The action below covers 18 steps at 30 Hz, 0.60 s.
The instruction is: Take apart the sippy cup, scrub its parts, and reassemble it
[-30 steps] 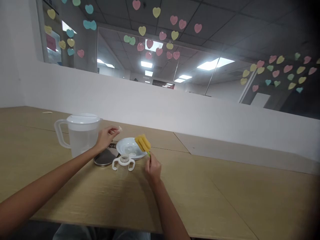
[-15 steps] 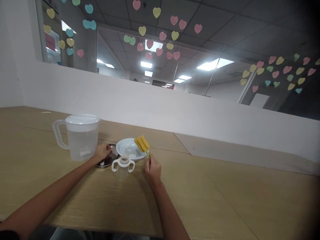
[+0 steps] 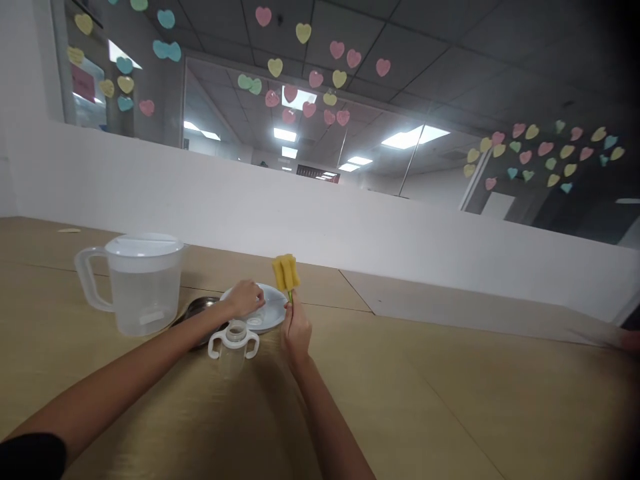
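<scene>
I have the yellow sponge brush (image 3: pixel 287 272) clasped in my right grip (image 3: pixel 297 331), one o'clock from the bottle (image 3: pixel 234 343); my left grip (image 3: pixel 245 298) curls over the bowl (image 3: pixel 277 308), its hold unclear. Work seems underway: bottle uncapped, brush outside it, remainder unclear. Jug (image 3: pixel 145 288): ten o'clock.

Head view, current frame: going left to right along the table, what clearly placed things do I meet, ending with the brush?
Pale flat scrap, lidded pitcher, metal tray, two-handled bottle, yellow sponge brush held up in the right hand.
</scene>
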### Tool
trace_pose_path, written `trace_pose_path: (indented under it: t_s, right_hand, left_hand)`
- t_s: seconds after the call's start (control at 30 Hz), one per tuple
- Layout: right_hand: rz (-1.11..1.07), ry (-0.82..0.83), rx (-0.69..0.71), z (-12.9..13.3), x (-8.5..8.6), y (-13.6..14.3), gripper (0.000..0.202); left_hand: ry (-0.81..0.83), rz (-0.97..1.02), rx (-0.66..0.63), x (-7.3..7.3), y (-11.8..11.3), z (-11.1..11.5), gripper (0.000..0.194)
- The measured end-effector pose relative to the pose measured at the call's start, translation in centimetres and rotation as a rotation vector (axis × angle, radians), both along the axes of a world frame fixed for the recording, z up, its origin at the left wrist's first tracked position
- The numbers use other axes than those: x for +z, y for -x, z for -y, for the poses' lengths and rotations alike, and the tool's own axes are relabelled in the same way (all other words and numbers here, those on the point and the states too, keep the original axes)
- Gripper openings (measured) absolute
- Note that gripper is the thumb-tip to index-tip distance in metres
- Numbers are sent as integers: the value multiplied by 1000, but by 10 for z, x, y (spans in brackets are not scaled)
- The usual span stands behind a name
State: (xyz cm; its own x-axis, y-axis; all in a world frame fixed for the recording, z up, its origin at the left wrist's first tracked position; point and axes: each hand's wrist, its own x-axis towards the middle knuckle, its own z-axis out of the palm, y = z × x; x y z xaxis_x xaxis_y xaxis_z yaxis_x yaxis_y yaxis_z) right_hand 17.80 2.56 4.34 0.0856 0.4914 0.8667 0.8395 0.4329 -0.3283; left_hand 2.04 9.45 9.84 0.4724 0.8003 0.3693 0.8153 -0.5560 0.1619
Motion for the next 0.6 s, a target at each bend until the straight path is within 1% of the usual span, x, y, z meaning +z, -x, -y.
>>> trace_pose_path:
  t_s: [0.1,0.2,0.3,0.47,0.6]
  right_hand:
    - [8,4,-7,-11,2,-5,43]
    - [21,34,-24,-16,-5,-10,44]
    - [49,47,-16,-16,-14,-14,45]
    - [20,65,-13,-12,-18,-12,46]
    - [5,114,3,-12,-22,-8,43]
  left_hand:
    - [1,-93,-49,-6,-22,-12,22]
    - [7,-151,-67,-10,-27,-20,24]
    - [16,-184,-65,-9,-22,-23,26]
    - [28,-191,-59,2,-6,-20,25]
    - [37,-155,9,8,10,-14,26]
